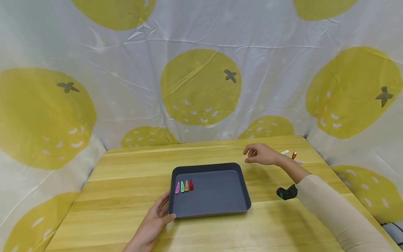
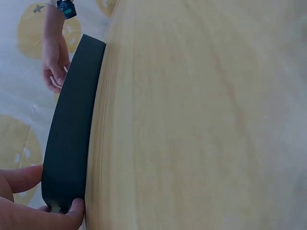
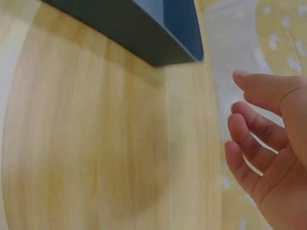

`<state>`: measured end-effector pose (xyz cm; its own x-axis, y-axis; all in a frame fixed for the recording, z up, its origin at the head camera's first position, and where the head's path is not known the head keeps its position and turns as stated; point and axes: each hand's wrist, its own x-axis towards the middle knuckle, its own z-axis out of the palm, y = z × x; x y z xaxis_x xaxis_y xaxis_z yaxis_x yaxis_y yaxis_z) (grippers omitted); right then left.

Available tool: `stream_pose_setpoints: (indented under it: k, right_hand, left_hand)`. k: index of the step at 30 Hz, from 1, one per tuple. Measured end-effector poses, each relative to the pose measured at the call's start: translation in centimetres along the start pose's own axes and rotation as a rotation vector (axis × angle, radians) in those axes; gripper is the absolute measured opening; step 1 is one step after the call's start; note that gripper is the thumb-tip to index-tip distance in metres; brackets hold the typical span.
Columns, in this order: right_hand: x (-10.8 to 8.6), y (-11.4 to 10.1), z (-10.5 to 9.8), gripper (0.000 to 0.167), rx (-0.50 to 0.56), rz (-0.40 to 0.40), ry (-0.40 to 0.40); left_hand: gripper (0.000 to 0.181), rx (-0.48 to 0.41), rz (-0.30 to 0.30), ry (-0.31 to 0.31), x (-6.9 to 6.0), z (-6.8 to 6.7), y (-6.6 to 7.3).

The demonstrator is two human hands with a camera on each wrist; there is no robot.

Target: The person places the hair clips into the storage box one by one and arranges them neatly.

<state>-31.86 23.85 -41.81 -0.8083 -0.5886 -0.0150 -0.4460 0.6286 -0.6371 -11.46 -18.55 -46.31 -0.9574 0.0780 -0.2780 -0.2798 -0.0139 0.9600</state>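
A dark grey tray (image 1: 214, 213) lies on the wooden table. Inside it, along the left side, several hair clips stand in a row: pink (image 1: 177, 188), green (image 1: 182, 187), orange (image 1: 186, 186) and red (image 1: 191, 184). My left hand (image 1: 154, 218) grips the tray's near left corner, its thumb at the front and fingers at the left wall, as the left wrist view also shows. Past the tray's far right corner, my right hand (image 1: 262, 154) hovers above the table. Its fingers (image 3: 249, 139) are loosely bent, with nothing between them.
Beyond the right wrist lie more hair clips, among them a white one (image 1: 284, 152), a shiny red one (image 1: 294, 155) and a pink one (image 1: 298, 162). A black device (image 1: 287, 193) shows beside the right forearm. A fruit-print curtain (image 1: 270, 77) hangs behind the table.
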Motion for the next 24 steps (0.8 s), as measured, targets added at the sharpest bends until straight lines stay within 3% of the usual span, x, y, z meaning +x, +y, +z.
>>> stream_pose_setpoints:
  k: [12, 24]
  right_hand:
    - [-2.5, 2.6, -2.6, 0.032, -0.023, 0.078, 0.083]
    - [-6.1, 6.3, -4.7, 0.039, 0.018, 0.233, 0.171]
  left_hand:
    - [0.086, 0.013, -0.015, -0.004, 0.1, -0.3, 0.1]
    - [0.087, 0.019, -0.022, -0.005, 0.1, -0.3, 0.0]
